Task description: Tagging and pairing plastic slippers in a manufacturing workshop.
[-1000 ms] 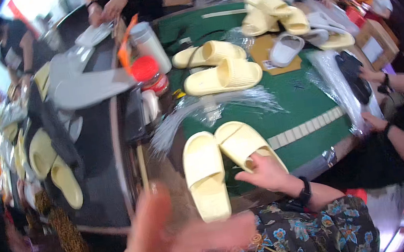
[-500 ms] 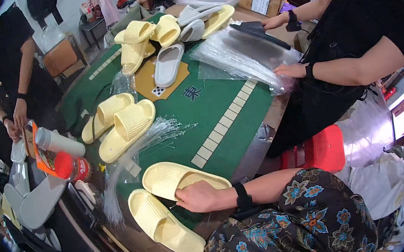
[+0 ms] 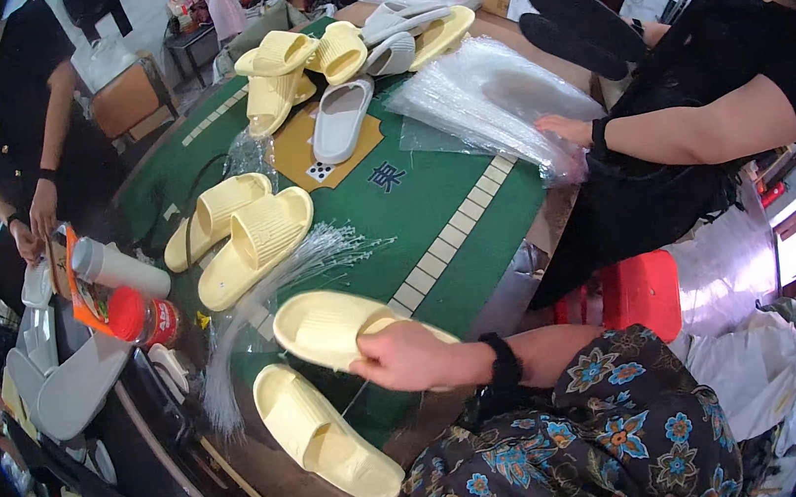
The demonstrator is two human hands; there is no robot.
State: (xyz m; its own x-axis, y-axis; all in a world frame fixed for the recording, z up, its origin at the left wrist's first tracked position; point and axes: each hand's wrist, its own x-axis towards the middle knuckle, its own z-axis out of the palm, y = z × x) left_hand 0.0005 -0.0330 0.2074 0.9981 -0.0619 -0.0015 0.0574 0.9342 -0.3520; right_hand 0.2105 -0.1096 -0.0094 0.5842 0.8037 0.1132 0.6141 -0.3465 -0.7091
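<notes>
In the head view, the person's right hand [image 3: 411,356] comes in from the floral sleeve and its grip is clamped on the near end of a pale yellow slipper [image 3: 333,328], thumb on top. That slipper lies flat on the green counter [image 3: 434,214]. Its mate, a second yellow slipper [image 3: 326,434], rests just beside the held one, nearer the person and close to the counter's near rim. The left hand is not in view.

A fan of clear plastic ties [image 3: 292,271] lies just beyond the held slipper and may snag or scatter if the slipper is dragged across it. The second yellow slipper could slide off the rim if nudged.

Beyond the held slipper, past the ties, open green cloth leaves room; to its left a red-capped bottle [image 3: 143,319] crowds in.
</notes>
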